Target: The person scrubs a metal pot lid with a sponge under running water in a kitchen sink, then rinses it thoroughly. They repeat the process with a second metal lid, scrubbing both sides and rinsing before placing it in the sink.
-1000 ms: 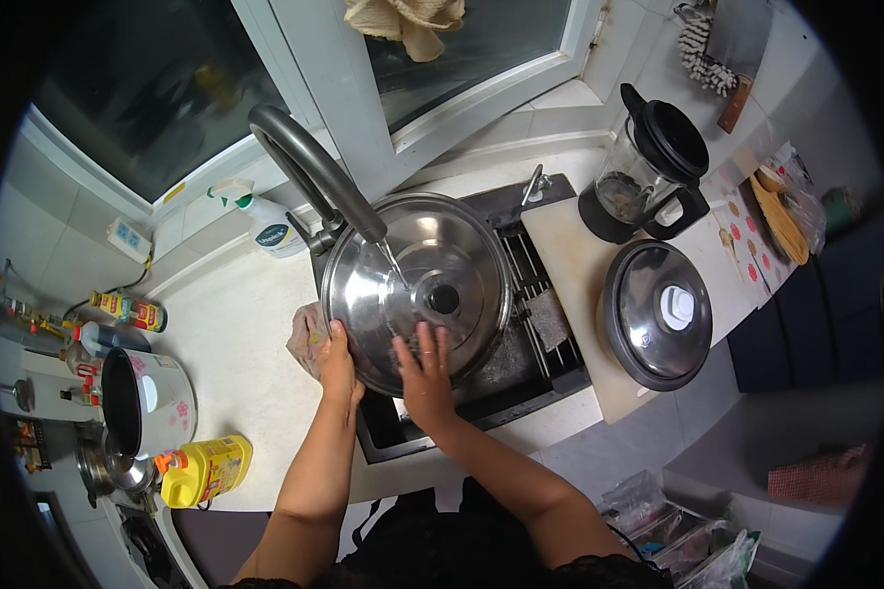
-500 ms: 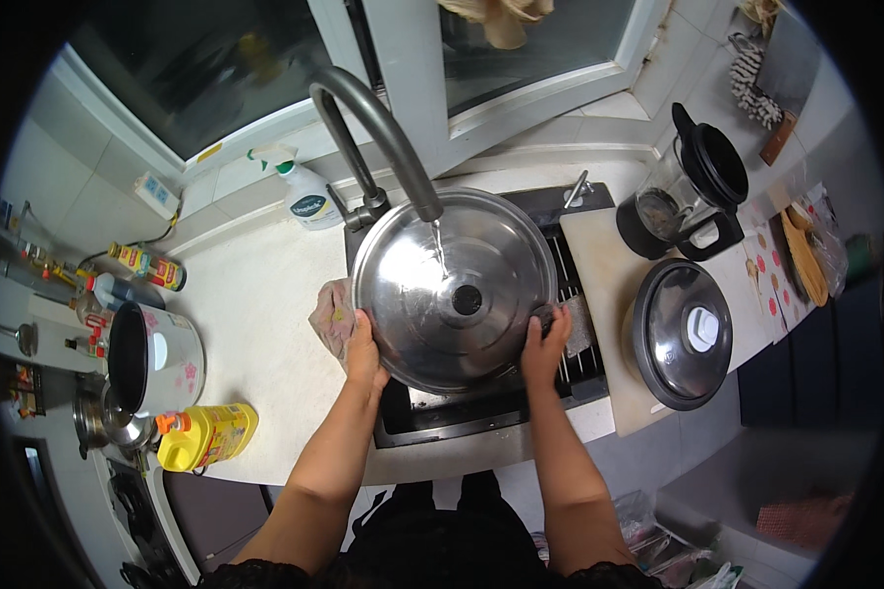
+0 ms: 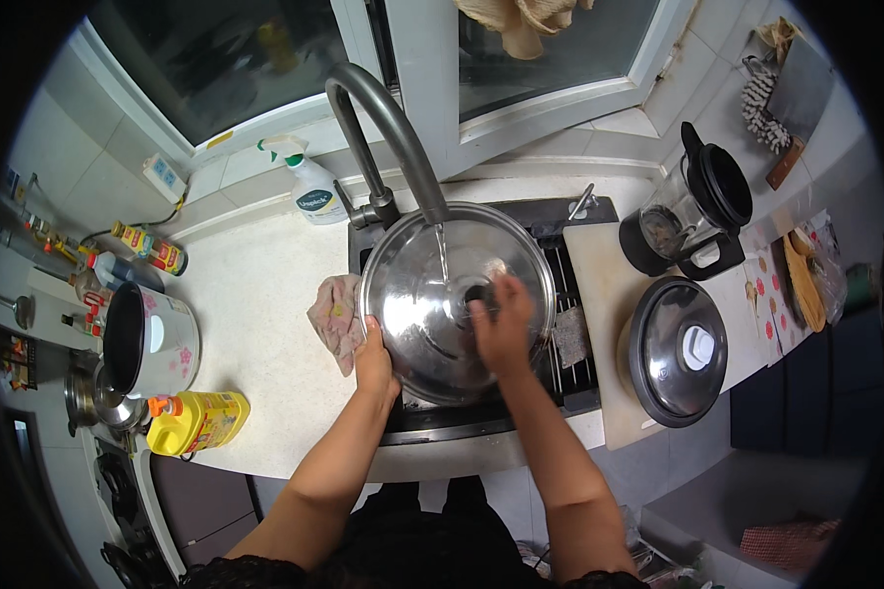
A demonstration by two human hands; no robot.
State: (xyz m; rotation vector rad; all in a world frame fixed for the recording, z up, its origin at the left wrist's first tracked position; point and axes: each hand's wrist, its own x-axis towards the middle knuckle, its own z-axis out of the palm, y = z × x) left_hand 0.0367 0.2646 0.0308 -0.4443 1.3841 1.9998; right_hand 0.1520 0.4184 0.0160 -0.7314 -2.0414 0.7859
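A large round steel lid lies tilted over the sink, its shiny face up with a dark knob at the centre. Water runs onto it from the curved grey faucet. My left hand grips its lower left rim, thumb on top and fingers hidden beneath. Over the lid, just right of the knob, is my right hand, blurred by motion. Its fingers are curled around something small and dark that I cannot make out.
A pink cloth and a spray bottle are left of the sink. Further left are a yellow jug and a flowered pot. At right, a cutting board carries a lidded pot, near a blender.
My right hand has left the lid's right edge and moved inward to the middle of the lid. My left hand keeps its hold on the rim. The view has shifted slightly.
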